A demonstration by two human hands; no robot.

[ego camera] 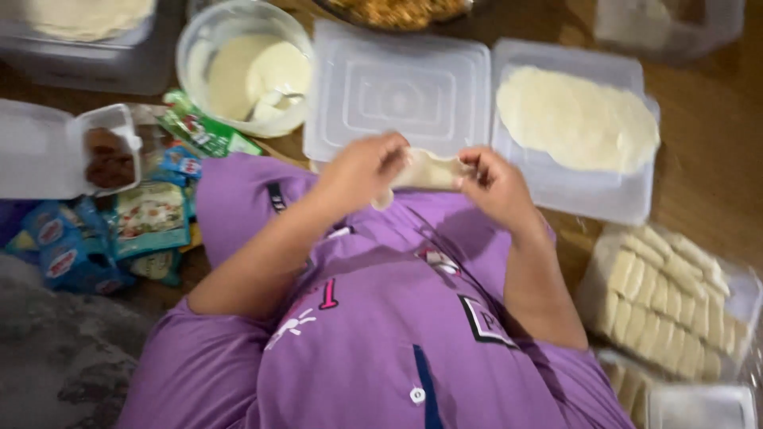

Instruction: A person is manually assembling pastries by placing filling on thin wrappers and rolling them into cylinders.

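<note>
Wooden floor [707,175], grey rug [56,357] at lower left. Beyond the fingers: clear bowl [238,67] of white paste with a spoon, upturned plastic lid [397,87], lid [580,191] carrying a flat dough sheet [576,119]. Right of them, tray [743,302] of finished rolls [664,294]. Left hand [362,171] and right hand [493,183] pinch a folded wrapper [429,171] between them, fingers clamped on its ends, long axis left-right.
</note>
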